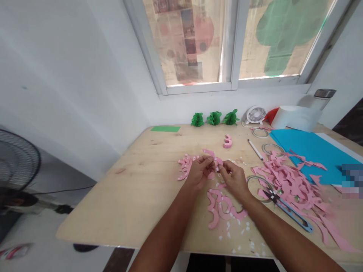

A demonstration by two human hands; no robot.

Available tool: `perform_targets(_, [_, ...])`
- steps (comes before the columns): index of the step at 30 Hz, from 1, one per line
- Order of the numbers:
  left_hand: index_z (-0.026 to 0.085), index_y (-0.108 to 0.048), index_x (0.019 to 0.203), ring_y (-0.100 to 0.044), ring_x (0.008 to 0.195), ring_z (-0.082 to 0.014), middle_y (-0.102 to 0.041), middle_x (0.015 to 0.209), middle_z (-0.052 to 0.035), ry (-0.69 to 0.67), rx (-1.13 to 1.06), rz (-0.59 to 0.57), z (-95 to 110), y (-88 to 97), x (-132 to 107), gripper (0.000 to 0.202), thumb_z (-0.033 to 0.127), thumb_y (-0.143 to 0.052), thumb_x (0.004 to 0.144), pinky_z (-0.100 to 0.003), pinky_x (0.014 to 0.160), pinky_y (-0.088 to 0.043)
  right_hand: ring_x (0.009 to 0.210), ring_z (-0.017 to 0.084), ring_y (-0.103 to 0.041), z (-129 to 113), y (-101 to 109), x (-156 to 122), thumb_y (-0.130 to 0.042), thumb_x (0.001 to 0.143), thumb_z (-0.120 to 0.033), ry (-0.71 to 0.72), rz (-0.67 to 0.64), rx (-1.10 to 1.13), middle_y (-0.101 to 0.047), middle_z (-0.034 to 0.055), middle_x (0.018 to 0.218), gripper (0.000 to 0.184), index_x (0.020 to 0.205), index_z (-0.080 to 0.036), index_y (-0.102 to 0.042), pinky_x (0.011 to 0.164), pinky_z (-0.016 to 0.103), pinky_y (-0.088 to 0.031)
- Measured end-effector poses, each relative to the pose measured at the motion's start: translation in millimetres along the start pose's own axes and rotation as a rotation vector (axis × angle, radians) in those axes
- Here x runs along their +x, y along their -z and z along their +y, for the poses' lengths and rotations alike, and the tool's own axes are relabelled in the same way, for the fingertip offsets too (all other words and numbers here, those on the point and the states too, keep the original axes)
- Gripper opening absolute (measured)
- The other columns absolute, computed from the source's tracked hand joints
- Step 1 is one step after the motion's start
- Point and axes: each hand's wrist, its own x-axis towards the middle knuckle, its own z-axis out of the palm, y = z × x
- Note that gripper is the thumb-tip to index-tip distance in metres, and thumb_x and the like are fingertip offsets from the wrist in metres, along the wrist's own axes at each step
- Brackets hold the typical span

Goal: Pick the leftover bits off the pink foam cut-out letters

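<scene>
My left hand [200,173] and my right hand [231,180] meet above the middle of the plywood table [136,196], their fingertips pinching a scalloped pink paper cutout [211,153]. More pink cutout pieces [185,167] lie just left of my left hand. Below my wrists sits a wavy pink paper shape [219,207], among small white paper bits [235,230]. To the right of my right hand are black-handled snips [286,207] and a heap of pink paper scraps [292,185]. A small pink piece [227,141] lies farther ahead.
A blue paper sheet [309,151] lies at the right, partly under the scraps. A white pen [255,149] and wire rings [260,133] lie nearby. Three green paper trees [214,118], a small white fan [256,115] and a white roll stand along the wall, below a window.
</scene>
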Motion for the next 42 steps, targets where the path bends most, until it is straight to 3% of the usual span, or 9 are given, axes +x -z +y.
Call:
perform_targets(9, [0.013,-0.056,0.066,-0.052,0.05,-0.0078,-0.058,0.056,0.0009,0.038,-0.033,-0.006,0.4,-1.4,-1.8,0.02,0.024,-0.072,0.061,-0.021,0.051,-0.04,0.052,0.011,-0.049,5.1,-5.0,3.2,-0.056,0.076,-0.038,-0.147,-0.062,0.388,-0.053,-0.0021,0.055,0.024,0.064,-0.018,-0.052,0.048,0.022,-0.036])
perform_targets(15, [0.013,-0.056,0.068,-0.052,0.05,-0.008,-0.058,0.056,0.0012,0.042,-0.01,0.002,3.2,-3.0,-2.6,0.021,0.025,-0.073,0.061,-0.021,0.05,-0.04,0.053,0.012,-0.051,7.1,-5.2,4.3,-0.063,0.072,-0.037,-0.264,-0.084,0.57,-0.056,-0.0012,0.055,0.023,0.064,-0.017,-0.056,0.05,0.023,-0.038])
perform_targets(24, [0.013,-0.056,0.068,-0.055,0.055,-0.0091,-0.06,0.062,-0.0003,0.045,0.077,-0.108,7.3,-6.7,-7.1,0.025,0.027,-0.075,0.059,-0.023,0.055,-0.042,0.048,0.009,-0.044,5.8,-2.8,6.8,-0.07,0.066,-0.032,-0.372,-0.121,0.961,-0.055,-0.002,0.055,0.019,0.063,-0.018,-0.059,0.047,0.022,-0.033])
perform_targets(29, [0.013,-0.058,0.066,-0.053,0.051,-0.0082,-0.06,0.059,-0.0014,0.069,0.249,-0.148,8.9,-6.9,-9.5,0.026,0.033,-0.073,0.061,-0.021,0.051,-0.038,0.047,0.009,-0.042,1.1,-0.6,6.6,-0.07,0.067,-0.032,-0.376,-0.085,0.98,-0.053,-0.0028,0.052,0.02,0.06,-0.017,-0.058,0.047,0.022,-0.031])
perform_targets(35, [0.012,-0.063,0.065,-0.05,0.052,-0.009,-0.06,0.058,-0.002,0.001,0.505,-0.17,2.4,-1.5,-6.4,0.027,0.037,-0.072,0.062,-0.021,0.051,-0.039,0.046,0.009,-0.041,0.8,-0.6,7.2,-0.069,0.067,-0.033,-0.347,-0.026,0.897,-0.05,-0.0038,0.049,0.022,0.057,-0.017,-0.057,0.048,0.023,-0.031])
perform_targets(42, [0.013,-0.065,0.064,-0.051,0.052,-0.01,-0.061,0.059,-0.0034,0.009,0.478,-0.21,1.9,2.5,-2.8,0.027,0.039,-0.071,0.063,-0.023,0.053,-0.04,0.047,0.01,-0.044,2.9,1.0,7.6,-0.07,0.067,-0.033,-0.421,-0.12,1.014,-0.051,-0.0032,0.051,0.02,0.061,-0.018,-0.057,0.048,0.023,-0.036])
